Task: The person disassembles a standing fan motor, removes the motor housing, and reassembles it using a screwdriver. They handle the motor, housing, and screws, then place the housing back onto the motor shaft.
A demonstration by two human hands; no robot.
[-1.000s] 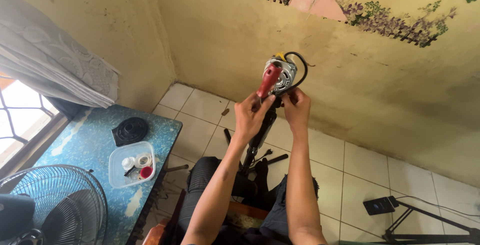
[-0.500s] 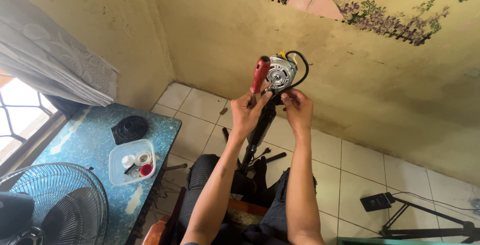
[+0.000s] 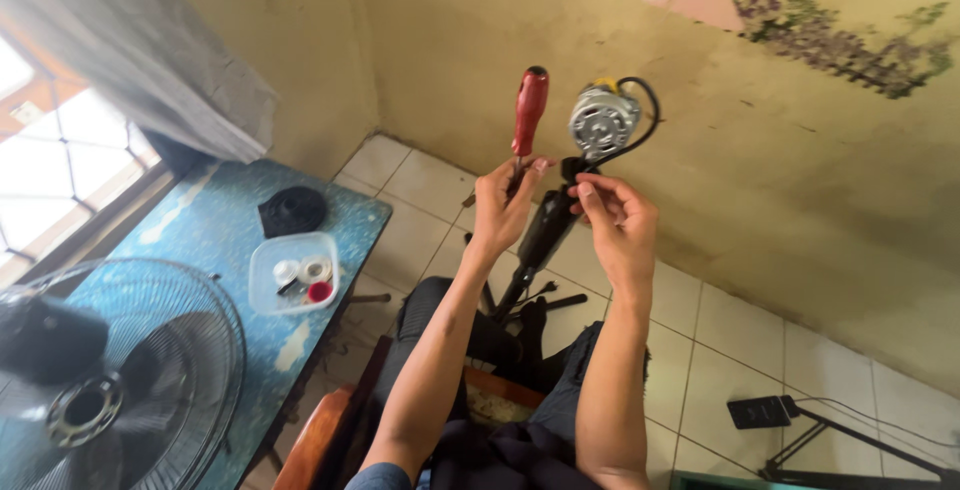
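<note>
My left hand [image 3: 504,200] holds a screwdriver with a red handle [image 3: 528,110], the handle pointing up. My right hand [image 3: 618,215] pinches a small black part just under a silver fan motor [image 3: 601,120], which sits on top of a black stand [image 3: 545,235] rising from between my knees. A black cable [image 3: 640,120] loops round the motor's right side. Both hands are raised in front of the yellow wall.
A blue table [image 3: 200,240] at the left carries a clear plastic tub of small parts [image 3: 294,272] and a black cap [image 3: 291,212]. A fan grille with its hub [image 3: 110,380] fills the lower left. A black tripod-like stand [image 3: 860,440] lies on the white tiles at right.
The screwdriver has come away from the motor and now stands upright to its left. My right hand moved in under the motor. The view has shifted closer.
</note>
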